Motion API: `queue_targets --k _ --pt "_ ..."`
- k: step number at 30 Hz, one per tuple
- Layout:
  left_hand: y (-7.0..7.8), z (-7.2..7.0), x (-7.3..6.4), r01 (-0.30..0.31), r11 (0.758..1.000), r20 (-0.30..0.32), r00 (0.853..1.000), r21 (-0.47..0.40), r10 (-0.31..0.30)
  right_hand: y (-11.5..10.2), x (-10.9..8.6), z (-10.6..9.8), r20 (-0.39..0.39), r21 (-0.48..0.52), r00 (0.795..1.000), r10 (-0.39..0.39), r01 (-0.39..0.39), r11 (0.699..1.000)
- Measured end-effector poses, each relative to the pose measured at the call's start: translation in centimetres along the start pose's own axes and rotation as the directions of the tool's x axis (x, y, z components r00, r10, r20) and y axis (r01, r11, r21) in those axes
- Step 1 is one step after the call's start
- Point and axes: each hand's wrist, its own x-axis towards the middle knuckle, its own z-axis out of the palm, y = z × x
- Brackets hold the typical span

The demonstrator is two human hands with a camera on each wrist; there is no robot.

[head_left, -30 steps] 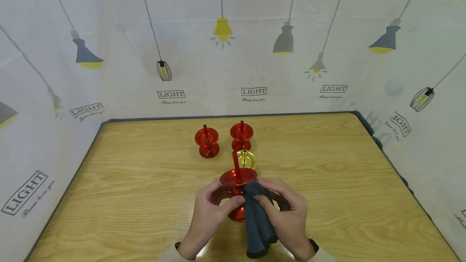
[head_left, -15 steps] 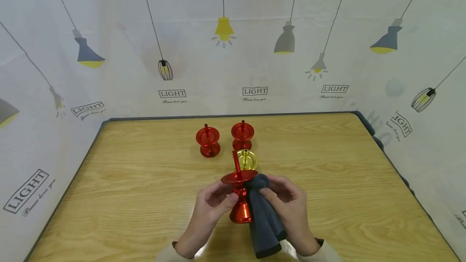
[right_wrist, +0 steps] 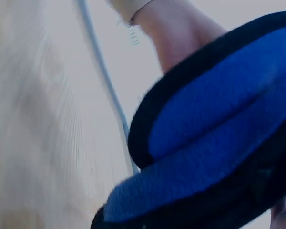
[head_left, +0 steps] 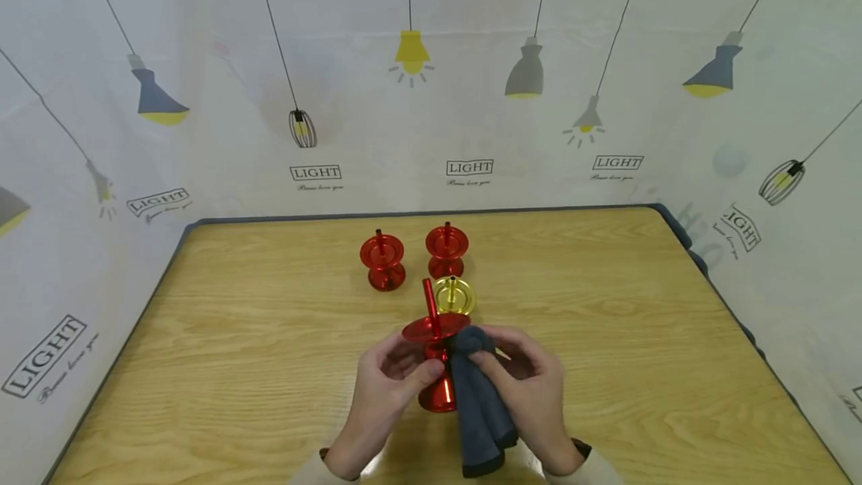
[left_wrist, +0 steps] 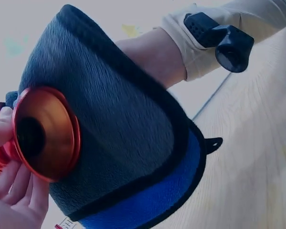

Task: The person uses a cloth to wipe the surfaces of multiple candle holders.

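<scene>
My left hand (head_left: 388, 395) grips a red metal candle holder (head_left: 438, 388) by its stem, above the table. Its wide dish and upright tube lean slightly left, and the left wrist view shows the hollow underside of its base (left_wrist: 50, 136). Pinched in my right hand (head_left: 532, 388) is a folded cloth (head_left: 481, 410), dark grey outside with black edging. The cloth presses against the right side of the stem just under the dish and hangs down. In the right wrist view the blue inner face of the cloth (right_wrist: 214, 124) hides most of the fingers.
Two more red candle holders (head_left: 381, 260) (head_left: 447, 249) stand upright farther back on the wooden table (head_left: 236, 343). A gold candle holder (head_left: 454, 295) stands just behind the held one, partly hidden. A white curtain (head_left: 377, 118) printed with lamps encloses the back and sides.
The held candle holder swung its foot right and then back, its tube now leaning more to the left. The cloth shifted slightly right, then back left against the stem, staying in the right hand.
</scene>
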Motion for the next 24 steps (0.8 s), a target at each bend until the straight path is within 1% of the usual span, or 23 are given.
queue_targets --k 2,4,6,8,10,12,13,15,17,18,20,22,23,24 --pt "0.0 -0.2 -0.1 -0.013 1.000 0.037 0.999 -0.011 0.013 0.0 0.1 0.0 -0.010 0.052 0.998 0.058 -0.058 0.997" --pt "-0.1 -0.4 -0.2 -0.037 0.999 0.079 0.996 -0.008 0.037 0.0 0.2 -0.1 -0.016 0.095 0.997 0.082 -0.080 0.992" --pt "-0.1 -0.5 -0.2 -0.044 0.999 0.100 0.994 -0.002 0.044 0.0 0.2 -0.1 -0.022 0.111 0.995 0.095 -0.092 0.990" --pt "-0.1 -0.5 -0.2 -0.031 0.999 0.097 0.995 0.007 0.030 -0.1 0.2 -0.1 -0.026 0.093 0.995 0.094 -0.091 0.991" --pt "-0.1 -0.4 -0.2 -0.015 1.000 0.076 0.997 0.011 0.014 -0.1 0.1 -0.1 -0.035 0.046 0.997 0.075 -0.073 0.996" --pt "-0.1 -0.2 -0.2 -0.009 1.000 0.043 0.999 0.009 0.009 0.0 0.0 -0.1 -0.031 -0.006 0.999 0.026 -0.027 1.000" --pt "-0.1 -0.1 -0.2 -0.016 1.000 0.028 0.999 0.008 0.015 0.0 0.0 -0.1 -0.024 -0.032 1.000 -0.015 0.014 0.999" --pt "-0.1 0.1 -0.2 -0.035 0.999 0.003 0.999 0.009 0.035 0.2 -0.1 -0.1 -0.009 -0.072 0.994 -0.109 0.108 0.992" --pt "-0.2 0.2 -0.2 -0.066 0.998 -0.006 0.998 0.023 0.066 0.4 -0.1 0.0 0.016 -0.094 0.979 -0.202 0.203 0.975" --pt "-0.3 0.3 -0.2 -0.080 0.996 -0.005 0.997 0.034 0.081 0.6 -0.1 0.0 0.028 -0.101 0.969 -0.247 0.248 0.963" --pt "-0.4 0.3 -0.1 -0.092 0.995 -0.004 0.996 0.049 0.092 0.8 -0.2 0.1 0.044 -0.105 0.948 -0.316 0.319 0.942" --pt "-0.5 0.1 0.0 -0.094 0.994 0.007 0.996 0.059 0.093 1.0 -0.3 0.1 0.058 -0.105 0.932 -0.359 0.363 0.926" --pt "-0.6 0.0 0.1 -0.085 0.995 0.015 0.996 0.054 0.084 1.0 -0.4 0.1 0.063 -0.099 0.926 -0.372 0.377 0.921" --pt "-0.6 -0.1 0.1 -0.077 0.996 0.027 0.997 0.045 0.076 1.0 -0.4 0.1 0.066 -0.090 0.925 -0.374 0.379 0.921"
